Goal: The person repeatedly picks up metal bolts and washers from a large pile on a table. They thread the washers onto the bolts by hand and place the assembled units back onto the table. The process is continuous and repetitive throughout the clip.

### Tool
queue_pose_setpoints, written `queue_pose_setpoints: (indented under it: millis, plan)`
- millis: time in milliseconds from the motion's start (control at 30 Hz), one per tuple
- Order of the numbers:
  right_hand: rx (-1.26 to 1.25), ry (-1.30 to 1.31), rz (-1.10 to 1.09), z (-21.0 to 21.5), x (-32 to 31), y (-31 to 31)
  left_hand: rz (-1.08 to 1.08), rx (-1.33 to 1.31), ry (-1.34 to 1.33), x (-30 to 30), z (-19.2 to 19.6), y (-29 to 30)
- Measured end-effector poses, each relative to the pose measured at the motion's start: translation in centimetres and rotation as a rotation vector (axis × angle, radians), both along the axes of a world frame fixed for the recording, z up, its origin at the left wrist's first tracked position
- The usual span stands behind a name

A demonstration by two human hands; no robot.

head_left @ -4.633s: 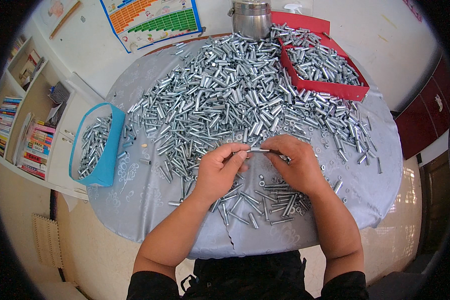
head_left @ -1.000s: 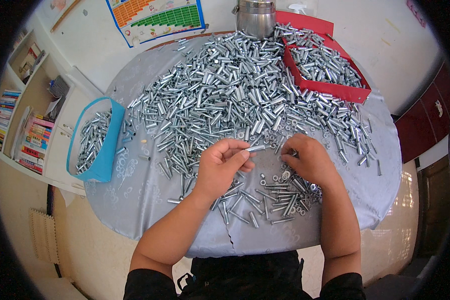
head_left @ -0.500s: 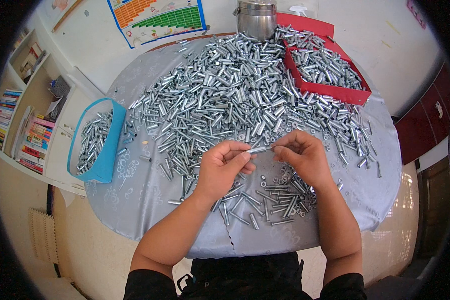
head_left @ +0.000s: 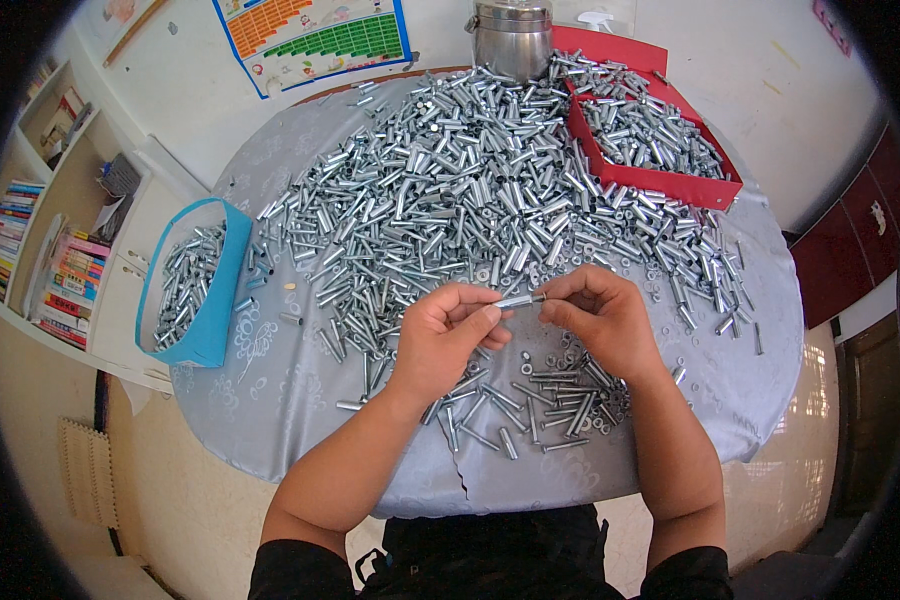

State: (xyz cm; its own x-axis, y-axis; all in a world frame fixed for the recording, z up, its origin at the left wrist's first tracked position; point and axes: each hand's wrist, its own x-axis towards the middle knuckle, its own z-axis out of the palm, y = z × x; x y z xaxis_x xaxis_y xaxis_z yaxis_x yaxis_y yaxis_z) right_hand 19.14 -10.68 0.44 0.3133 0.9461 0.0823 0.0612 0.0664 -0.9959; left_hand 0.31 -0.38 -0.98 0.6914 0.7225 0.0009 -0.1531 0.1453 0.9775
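Between my two hands lies a sleeve anchor (head_left: 517,301), a shiny metal tube with a bolt end at its right tip. My left hand (head_left: 440,338) pinches its left part between thumb and fingers. At the right tip, the thumb and forefinger of my right hand (head_left: 607,322) close on the end; any small part between them is hidden. Below the hands lies a small group of long bolts (head_left: 567,404) with loose nuts (head_left: 602,425) and washers around them. Just beyond the hands spreads a large heap of metal sleeves and bolts (head_left: 450,190).
A blue bin (head_left: 210,335) of metal parts stands at the left table edge. At the back right is a red box (head_left: 660,178) filled with bolts, beside a steel pot (head_left: 513,40). A grey patterned cloth (head_left: 240,420) covers the round table. Bookshelves (head_left: 70,230) stand left.
My right fingers have shifted slightly on the anchor's right end, and the anchor's tip shows more plainly. My left hand holds almost the same place.
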Motion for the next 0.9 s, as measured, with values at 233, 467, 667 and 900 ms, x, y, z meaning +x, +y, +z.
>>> queue_pose_setpoints:
  millis: [233,467,667,900]
  plan:
    - [-0.032,-0.011,0.016,0.65,-0.27,-0.19,-0.029,-0.004,-0.025,-0.15,-0.23,0.02]
    - [-0.145,-0.260,0.096,0.85,0.28,-0.31,0.061,0.009,-0.064,-0.20,-0.12,0.29]
    - [0.015,-0.761,0.382,0.34,0.12,-0.37,0.115,0.004,-0.077,-0.24,0.04,0.52]
    - [0.030,-0.850,0.301,0.05,0.04,-0.38,0.108,-0.006,-0.003,-0.27,0.14,0.44]
